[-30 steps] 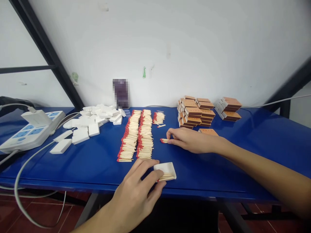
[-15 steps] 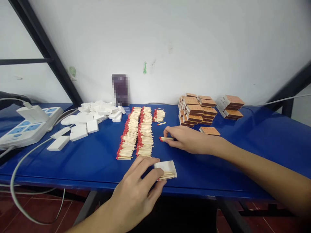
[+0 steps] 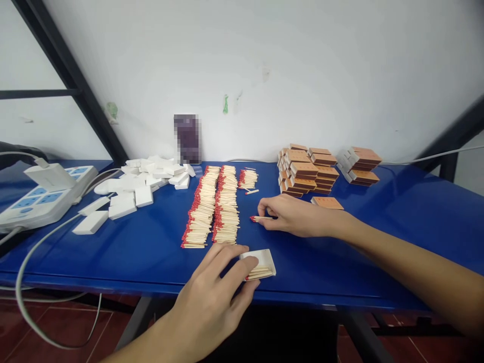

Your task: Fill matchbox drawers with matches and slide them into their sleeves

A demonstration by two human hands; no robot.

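Near the table's front edge, my left hand (image 3: 221, 287) grips a white matchbox tray (image 3: 267, 256) with its fingers at the left end. Several matches (image 3: 260, 273) lie inside the tray, red heads to the left, partly covered by my fingers. Beyond the tray, my right hand (image 3: 289, 214) pinches a small bunch of red-headed matches (image 3: 257, 219) just above or on the blue table; I cannot tell which. Left of that hand run two long rows of matches (image 3: 226, 212), (image 3: 200, 212). A smaller heap of matches (image 3: 247, 178) lies behind, with a loose match (image 3: 252, 191) in front of it.
White trays (image 3: 143, 196) are piled at the left, beside a power strip (image 3: 45, 199) with a charger and cables. Orange matchboxes (image 3: 304, 170) are stacked at the back right, with another stack (image 3: 363, 164) farther right and one matchbox (image 3: 327, 202) near my right wrist. A blurred dark rectangle (image 3: 188, 140) leans on the wall.
My right hand has moved slightly to the right with the matches still pinched. My left index finger has shifted slightly over the tray, which stays in place.
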